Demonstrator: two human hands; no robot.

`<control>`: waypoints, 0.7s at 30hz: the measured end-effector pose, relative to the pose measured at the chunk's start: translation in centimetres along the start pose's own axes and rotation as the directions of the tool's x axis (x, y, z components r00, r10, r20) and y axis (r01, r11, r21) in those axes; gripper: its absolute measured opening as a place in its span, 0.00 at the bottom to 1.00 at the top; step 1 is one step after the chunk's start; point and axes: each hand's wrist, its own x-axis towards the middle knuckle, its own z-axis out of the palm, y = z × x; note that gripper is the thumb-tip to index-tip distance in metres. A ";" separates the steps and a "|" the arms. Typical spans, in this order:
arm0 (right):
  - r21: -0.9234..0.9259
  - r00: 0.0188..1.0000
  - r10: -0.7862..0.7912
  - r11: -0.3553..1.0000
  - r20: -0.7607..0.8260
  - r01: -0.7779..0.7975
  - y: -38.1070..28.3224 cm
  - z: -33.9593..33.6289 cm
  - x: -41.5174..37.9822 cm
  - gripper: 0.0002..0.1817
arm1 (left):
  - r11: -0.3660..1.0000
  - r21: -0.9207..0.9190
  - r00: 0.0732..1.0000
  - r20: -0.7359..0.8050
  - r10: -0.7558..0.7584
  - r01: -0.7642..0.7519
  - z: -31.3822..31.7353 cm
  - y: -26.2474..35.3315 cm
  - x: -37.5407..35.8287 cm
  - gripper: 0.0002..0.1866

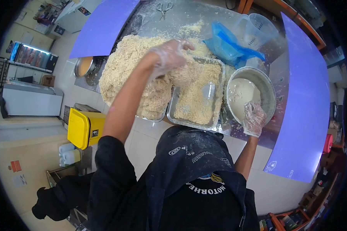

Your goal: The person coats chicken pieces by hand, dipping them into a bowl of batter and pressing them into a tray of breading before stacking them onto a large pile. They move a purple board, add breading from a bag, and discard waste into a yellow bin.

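Observation:
My left hand, in a clear plastic glove dusted with crumbs, is above the big heap of pale crumbs. One finger stretches out to the right, apart from the others. Just below the hand is a crumb-covered lump, slightly blurred, over the edge of a metal tray of crumbs. My right hand, also gloved, reaches over the near rim of a round metal pot. Its fingers are bunched together at the whitish batter; whatever they hold is hidden. Some pale pieces break the batter's surface.
Behind the tray are a blue plastic bag and a clear measuring jug. Scissors lie at the far edge. Purple panels flank the table. A metal bowl and a yellow bin are at left.

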 end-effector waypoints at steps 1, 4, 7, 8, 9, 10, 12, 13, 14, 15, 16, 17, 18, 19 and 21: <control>-0.014 1.000 -0.016 1.000 -0.003 0.016 0.2 0.1 0.0 0.08 | 0.999 0.030 1.000 -0.001 0.011 -0.011 -1.4 -0.1 -1.0 0.32; -0.110 0.981 -0.196 0.975 -0.010 0.194 2.1 0.4 0.2 0.08 | 0.958 -0.026 0.956 -0.085 0.281 -0.284 -5.1 -3.7 -2.0 0.30; -0.150 0.979 -0.201 0.967 0.037 0.205 0.9 -0.2 0.2 0.08 | 0.903 -0.239 0.925 -0.221 0.309 -0.358 -8.6 -4.9 -5.6 0.31; -0.114 0.980 -0.196 0.973 0.037 0.199 1.2 0.1 0.2 0.08 | 0.922 -0.216 0.930 -0.255 0.265 -0.322 -9.7 -5.7 -5.9 0.32; -0.083 0.981 -0.190 0.978 0.036 0.193 1.6 0.2 0.3 0.07 | 0.923 -0.241 0.934 -0.269 0.233 -0.300 -10.6 -6.4 -6.5 0.32; -0.054 0.982 -0.185 0.981 0.032 0.186 1.6 0.3 0.3 0.06 | 0.921 -0.268 0.937 -0.283 0.205 -0.283 -11.4 -7.2 -7.1 0.31; -0.020 0.977 -0.206 0.978 0.048 0.207 0.8 0.2 0.4 0.05 | 0.908 -0.316 0.943 -0.275 0.189 -0.274 -13.2 -9.9 -7.6 0.30; -0.006 0.975 -0.213 0.977 0.055 0.214 0.6 0.1 0.3 0.05 | 0.914 -0.351 0.957 -0.268 0.112 -0.205 -13.7 -11.9 -7.1 0.30; 0.014 0.979 -0.190 0.982 0.074 0.189 0.9 0.1 0.4 0.05 | 0.912 -0.387 0.966 -0.257 0.036 -0.137 -13.9 -14.1 -6.5 0.30; 0.047 0.987 -0.139 0.990 0.085 0.135 0.6 0.1 0.3 0.05 | 0.905 -0.421 0.969 -0.243 -0.037 -0.071 -13.9 -16.1 -6.1 0.30; 0.077 0.991 -0.087 0.994 0.098 0.080 0.1 0.0 0.2 0.05 | 0.912 -0.410 0.964 -0.242 -0.110 0.001 -13.5 -18.0 -6.1 0.30; 0.107 0.993 -0.036 0.994 0.110 0.024 -0.2 -0.1 0.2 0.05 | 0.914 -0.399 0.953 -0.244 -0.179 0.070 -13.2 -19.8 -5.9 0.30; 0.100 0.994 -0.024 0.995 0.109 0.013 -0.3 0.0 0.2 0.05 | 0.911 -0.387 0.938 -0.244 -0.246 0.138 -13.1 -21.0 -5.6 0.29; 0.091 0.994 -0.009 0.996 0.107 -0.001 -0.3 0.0 0.1 0.05 | 0.911 -0.391 0.924 -0.286 -0.253 0.129 -12.7 -21.6 -5.5 0.29; 0.080 0.995 -0.018 0.997 0.094 0.010 -0.3 0.2 0.2 0.05 | 0.910 -0.401 0.893 -0.362 -0.266 0.108 -11.8 -22.1 -5.6 0.28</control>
